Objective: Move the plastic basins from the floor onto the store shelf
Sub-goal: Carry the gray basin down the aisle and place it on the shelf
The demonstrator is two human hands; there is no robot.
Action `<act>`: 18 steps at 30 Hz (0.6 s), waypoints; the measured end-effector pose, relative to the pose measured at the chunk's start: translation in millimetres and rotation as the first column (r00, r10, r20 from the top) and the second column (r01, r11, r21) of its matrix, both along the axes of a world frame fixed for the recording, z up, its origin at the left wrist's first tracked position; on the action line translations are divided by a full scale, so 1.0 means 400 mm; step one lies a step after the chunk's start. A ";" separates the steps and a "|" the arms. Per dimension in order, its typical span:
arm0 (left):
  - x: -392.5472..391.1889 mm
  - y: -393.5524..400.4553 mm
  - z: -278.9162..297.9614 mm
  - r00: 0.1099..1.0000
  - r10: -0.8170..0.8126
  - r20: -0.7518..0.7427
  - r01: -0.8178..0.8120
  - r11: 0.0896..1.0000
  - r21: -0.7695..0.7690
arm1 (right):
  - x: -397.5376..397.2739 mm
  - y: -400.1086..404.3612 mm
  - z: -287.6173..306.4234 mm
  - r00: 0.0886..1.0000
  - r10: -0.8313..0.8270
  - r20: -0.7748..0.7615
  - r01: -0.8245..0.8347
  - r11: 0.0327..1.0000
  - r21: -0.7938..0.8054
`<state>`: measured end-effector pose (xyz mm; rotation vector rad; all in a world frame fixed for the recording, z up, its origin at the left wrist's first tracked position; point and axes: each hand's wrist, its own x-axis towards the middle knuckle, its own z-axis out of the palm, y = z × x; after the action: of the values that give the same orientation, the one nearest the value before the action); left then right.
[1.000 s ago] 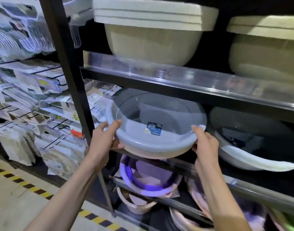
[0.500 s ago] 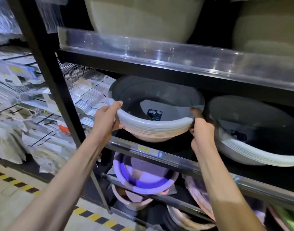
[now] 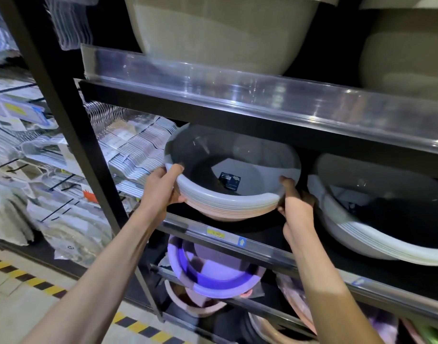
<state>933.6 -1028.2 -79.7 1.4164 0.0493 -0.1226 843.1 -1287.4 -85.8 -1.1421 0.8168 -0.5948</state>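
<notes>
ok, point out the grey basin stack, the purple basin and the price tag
grey basin stack (image 3: 228,203), head view, front rim
purple basin (image 3: 213,281), head view, inner wall
price tag (image 3: 215,235), head view, yellow label centre

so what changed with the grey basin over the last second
The grey basin, held in front of the shelf opening a second ago, has been pushed back and now sits nested on the stack of basins on the middle shelf. The left hand and right hand still grip its rim at either side. The neighbouring white stack has not moved.
</notes>
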 end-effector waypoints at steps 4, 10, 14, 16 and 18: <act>0.000 0.013 0.006 0.997 -0.076 -0.015 0.076 0.997 0.012 | -0.014 0.006 0.015 0.996 0.062 -0.057 -0.063 0.998 -0.016; -0.054 0.057 -0.018 0.958 -0.285 0.026 0.281 0.955 0.094 | -0.107 0.037 0.013 0.955 0.293 -0.049 -0.297 0.940 -0.165; -0.073 0.055 -0.033 0.961 -0.271 0.057 0.268 0.962 0.047 | -0.138 0.073 -0.014 0.932 0.361 -0.031 -0.361 0.915 -0.181; -0.070 0.054 -0.034 0.964 -0.260 0.061 0.258 0.965 0.039 | -0.131 0.072 -0.019 0.939 0.343 -0.022 -0.341 0.923 -0.177; -0.067 0.056 -0.034 0.963 -0.262 0.064 0.259 0.964 0.053 | -0.127 0.068 -0.022 0.941 0.337 -0.014 -0.334 0.924 -0.187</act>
<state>907.0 -1005.7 -93.4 1.4656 -0.1955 -0.2908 792.4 -1260.1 -94.5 -1.4112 0.5381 -0.3996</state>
